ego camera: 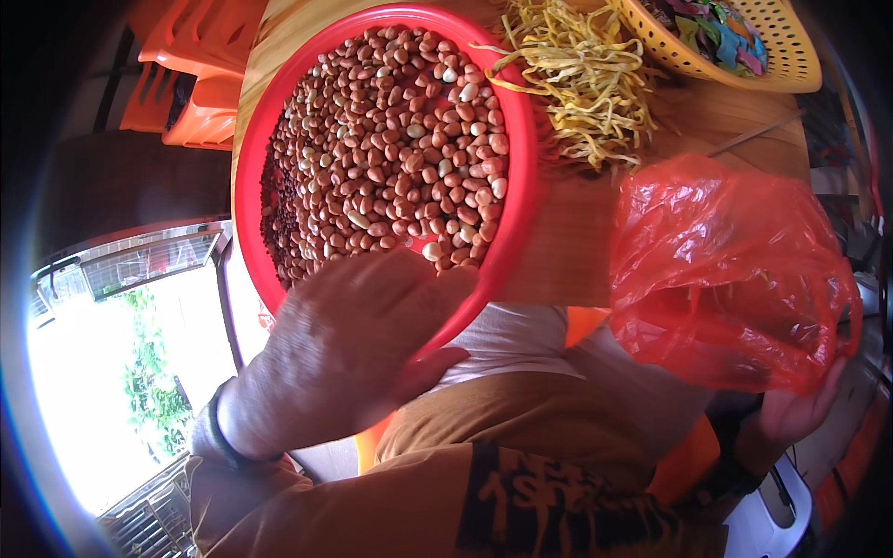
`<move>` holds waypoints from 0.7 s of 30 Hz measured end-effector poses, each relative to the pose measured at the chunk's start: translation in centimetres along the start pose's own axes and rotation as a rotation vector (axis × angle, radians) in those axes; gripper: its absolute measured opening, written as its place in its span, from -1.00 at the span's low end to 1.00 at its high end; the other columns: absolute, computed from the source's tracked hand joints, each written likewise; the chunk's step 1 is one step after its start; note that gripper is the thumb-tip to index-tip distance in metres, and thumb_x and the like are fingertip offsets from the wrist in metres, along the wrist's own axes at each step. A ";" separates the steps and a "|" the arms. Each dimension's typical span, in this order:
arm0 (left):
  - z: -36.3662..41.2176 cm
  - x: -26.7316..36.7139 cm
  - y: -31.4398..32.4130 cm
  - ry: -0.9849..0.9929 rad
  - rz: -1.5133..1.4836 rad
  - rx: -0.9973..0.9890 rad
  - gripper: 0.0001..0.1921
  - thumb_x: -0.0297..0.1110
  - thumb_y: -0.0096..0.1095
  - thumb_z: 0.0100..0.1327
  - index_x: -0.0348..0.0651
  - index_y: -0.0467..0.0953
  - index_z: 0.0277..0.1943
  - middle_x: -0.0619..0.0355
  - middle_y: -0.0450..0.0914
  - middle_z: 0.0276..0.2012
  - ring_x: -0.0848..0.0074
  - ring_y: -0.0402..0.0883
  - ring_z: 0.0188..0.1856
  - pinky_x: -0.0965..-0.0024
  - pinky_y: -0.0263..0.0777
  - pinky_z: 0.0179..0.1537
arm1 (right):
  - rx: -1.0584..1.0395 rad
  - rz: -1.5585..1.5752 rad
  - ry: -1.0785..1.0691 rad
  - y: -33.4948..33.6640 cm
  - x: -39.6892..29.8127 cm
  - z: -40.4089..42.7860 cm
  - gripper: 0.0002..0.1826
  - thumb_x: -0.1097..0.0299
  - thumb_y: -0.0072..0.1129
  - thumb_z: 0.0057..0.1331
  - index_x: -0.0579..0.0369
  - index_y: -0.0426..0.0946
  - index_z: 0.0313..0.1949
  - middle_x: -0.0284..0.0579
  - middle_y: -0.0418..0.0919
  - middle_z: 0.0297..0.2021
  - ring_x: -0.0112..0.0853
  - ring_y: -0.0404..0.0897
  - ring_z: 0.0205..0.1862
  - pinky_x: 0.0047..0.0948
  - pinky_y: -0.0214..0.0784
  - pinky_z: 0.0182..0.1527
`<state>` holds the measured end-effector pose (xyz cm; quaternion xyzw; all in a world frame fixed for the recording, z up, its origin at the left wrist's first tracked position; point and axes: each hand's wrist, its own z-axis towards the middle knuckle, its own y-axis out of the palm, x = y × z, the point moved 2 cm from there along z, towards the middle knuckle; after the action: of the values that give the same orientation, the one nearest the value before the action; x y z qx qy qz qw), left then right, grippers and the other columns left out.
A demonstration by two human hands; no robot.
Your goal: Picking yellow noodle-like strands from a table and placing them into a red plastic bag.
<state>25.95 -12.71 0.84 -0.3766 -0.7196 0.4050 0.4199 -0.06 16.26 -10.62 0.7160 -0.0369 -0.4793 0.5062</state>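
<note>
A red plastic basin (pixel 524 139) sits on the wooden table, filled with shelled peanuts (pixel 391 153), most in reddish skins and a few pale. Small dark grains (pixel 280 199) gather along its left side; their kind is unclear. My left hand (pixel 349 342) grips the basin's near rim, fingers inside over the peanuts and thumb outside below the rim. The fingertips are partly hidden. At the right, my right hand (pixel 802 411) holds a thin red plastic bag (pixel 725 230) by its lower right edge. Crumpled and puffed out, the bag hangs past the table's near edge.
Dried yellow vegetable strips (pixel 586 84) lie piled beside the basin on the table (pixel 572 237). A yellow perforated basket (pixel 785 42) with colourful wrapped pieces (pixel 725 35) stands at the far right. Orange plastic chairs (pixel 202 84) are stacked at the left. My lap is below the table edge.
</note>
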 end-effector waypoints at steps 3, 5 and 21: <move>-0.2 -0.2 2.1 -0.020 0.044 0.112 -0.46 -0.33 0.32 -0.06 -0.17 0.37 0.04 0.05 0.49 -0.30 0.20 0.48 -0.23 0.25 0.37 -0.20 | 0.027 0.014 -0.054 -0.4 0.1 -0.2 -0.63 0.27 -0.26 0.35 0.12 0.29 0.08 -0.14 0.34 0.09 -0.30 0.26 0.16 -0.14 -0.05 0.23; -0.6 -0.4 2.9 -0.042 0.083 0.108 -0.43 -0.35 0.31 -0.06 -0.15 0.33 0.08 0.05 0.48 -0.31 0.20 0.49 -0.26 0.25 0.37 -0.21 | 0.030 -0.004 -0.073 -0.2 -0.2 -0.2 -0.63 0.27 -0.24 0.34 0.12 0.29 0.08 -0.14 0.34 0.09 -0.29 0.27 0.15 -0.14 -0.02 0.23; -2.4 2.5 3.2 -0.224 0.238 0.255 -0.64 -0.53 0.13 -0.05 -0.22 0.42 -0.11 0.03 0.46 -0.36 0.21 0.49 -0.32 0.24 0.37 -0.28 | -0.053 0.123 -0.037 0.6 -3.2 -1.8 -0.59 0.23 -0.25 0.34 0.11 0.25 0.12 -0.10 0.26 0.15 -0.25 0.18 0.21 -0.09 -0.07 0.24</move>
<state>27.91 -8.64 -0.55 -0.3553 -0.6550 0.5790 0.3309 -0.26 18.92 -8.02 0.6899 -0.0773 -0.4612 0.5525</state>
